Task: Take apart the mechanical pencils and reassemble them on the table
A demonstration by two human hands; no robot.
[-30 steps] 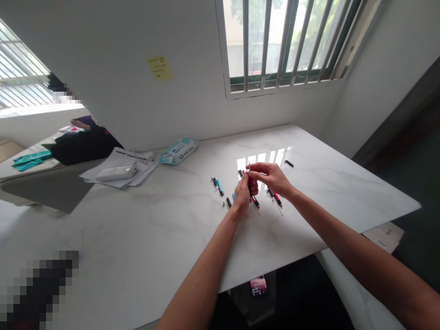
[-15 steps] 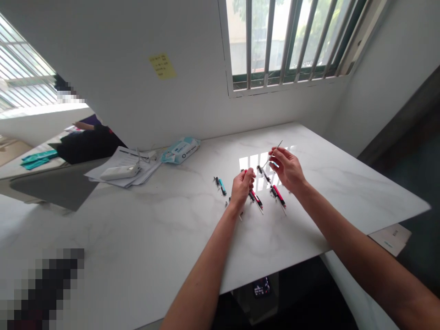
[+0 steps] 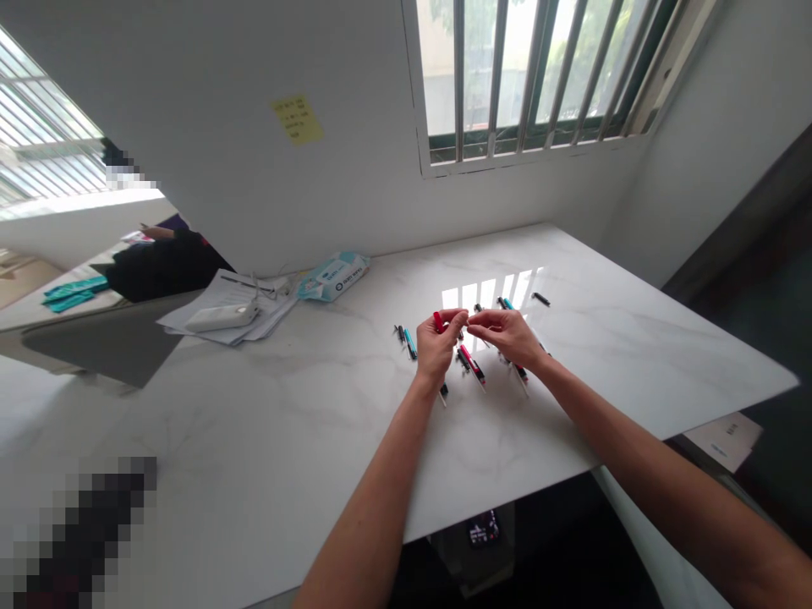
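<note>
Turquoise and black pen parts (image 3: 410, 343) lie on the white table (image 3: 317, 440) just left of your left hand (image 3: 436, 351), which is curled around a red pen part (image 3: 438, 322) that pokes up beside the thumb. Your right hand (image 3: 506, 334), held apart with a thin refill half a second ago, has come back to the left fingertips, so the work seems centred on that red part now; whether it grips anything cannot be told. Farther right lies a black pen part (image 3: 541, 299).
</note>
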